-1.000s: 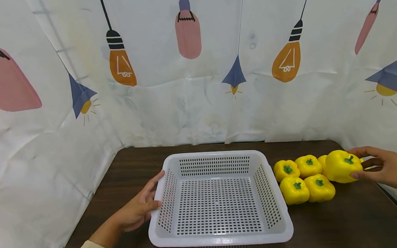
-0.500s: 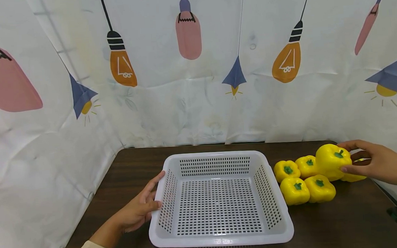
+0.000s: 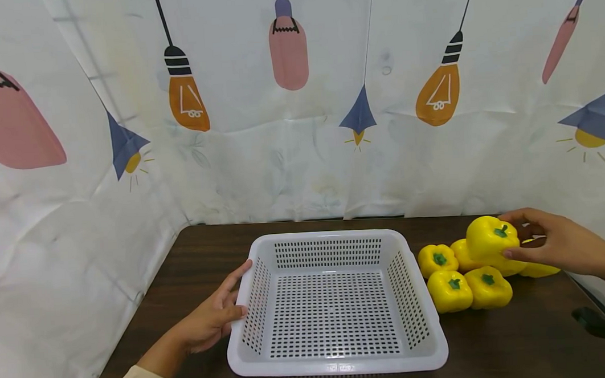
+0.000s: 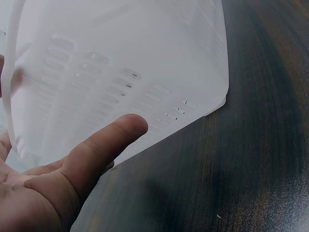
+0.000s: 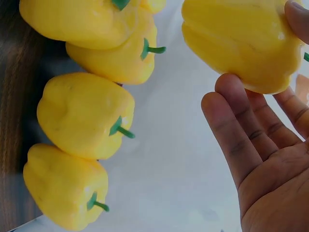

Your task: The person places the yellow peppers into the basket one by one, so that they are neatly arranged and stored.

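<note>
My right hand (image 3: 567,245) holds a yellow bell pepper (image 3: 490,239) with a green stem, thumb on the near side and fingers behind. In the right wrist view, this held pepper (image 5: 241,43) is raised off the table, pinched between thumb and fingers. Below it in the head view sit several more yellow bell peppers (image 3: 449,291), grouped along the right side of a white perforated plastic basket (image 3: 337,367). My left hand (image 3: 212,319) grips the basket's left rim. The left wrist view shows a finger (image 4: 104,145) of it extended along the outer wall.
The dark wood-look table (image 3: 203,251) stands against a white sheet (image 3: 301,172) printed with lamps and bulbs. A black strap-like piece (image 3: 599,323) hangs near my right wrist. Nothing lies inside the basket.
My right hand has carried the held pepper leftward and slightly up, over the other peppers toward the basket. My left hand and the basket stay in place.
</note>
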The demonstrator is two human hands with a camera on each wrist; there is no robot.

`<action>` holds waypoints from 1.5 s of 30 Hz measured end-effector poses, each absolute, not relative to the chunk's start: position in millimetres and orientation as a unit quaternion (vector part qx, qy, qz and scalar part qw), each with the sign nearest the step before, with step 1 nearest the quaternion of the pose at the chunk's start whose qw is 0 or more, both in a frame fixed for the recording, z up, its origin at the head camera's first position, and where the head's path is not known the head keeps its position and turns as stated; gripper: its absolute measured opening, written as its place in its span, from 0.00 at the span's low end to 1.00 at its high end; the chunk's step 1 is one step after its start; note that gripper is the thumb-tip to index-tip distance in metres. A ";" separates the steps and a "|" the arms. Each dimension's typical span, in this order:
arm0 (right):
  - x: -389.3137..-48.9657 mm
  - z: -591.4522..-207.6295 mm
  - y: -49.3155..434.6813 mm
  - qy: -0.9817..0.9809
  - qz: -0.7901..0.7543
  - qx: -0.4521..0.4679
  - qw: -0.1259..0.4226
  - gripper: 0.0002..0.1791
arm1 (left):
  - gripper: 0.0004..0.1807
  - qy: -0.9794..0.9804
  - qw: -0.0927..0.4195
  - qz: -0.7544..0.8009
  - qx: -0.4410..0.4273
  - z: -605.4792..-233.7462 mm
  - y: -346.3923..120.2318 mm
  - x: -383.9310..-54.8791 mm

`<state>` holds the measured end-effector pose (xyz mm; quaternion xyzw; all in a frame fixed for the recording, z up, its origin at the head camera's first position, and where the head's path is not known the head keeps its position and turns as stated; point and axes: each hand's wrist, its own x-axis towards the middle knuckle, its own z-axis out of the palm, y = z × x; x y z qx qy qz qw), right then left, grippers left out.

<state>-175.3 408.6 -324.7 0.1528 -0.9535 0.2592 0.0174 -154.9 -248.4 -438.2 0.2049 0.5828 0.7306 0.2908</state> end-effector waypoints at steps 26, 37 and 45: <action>-186.6 -311.3 371.6 -0.940 0.281 0.195 0.001 0.33 | 0.51 0.577 0.293 0.731 0.218 -439.2 -249.2 -156.1; -190.7 -308.1 354.0 -0.945 0.271 0.183 -0.009 0.34 | 0.51 0.578 0.290 0.730 0.220 -438.5 -249.6 -155.0; -194.4 -308.6 343.1 -0.941 0.279 0.192 -0.013 0.36 | 0.50 0.578 0.291 0.731 0.218 -438.3 -249.4 -154.7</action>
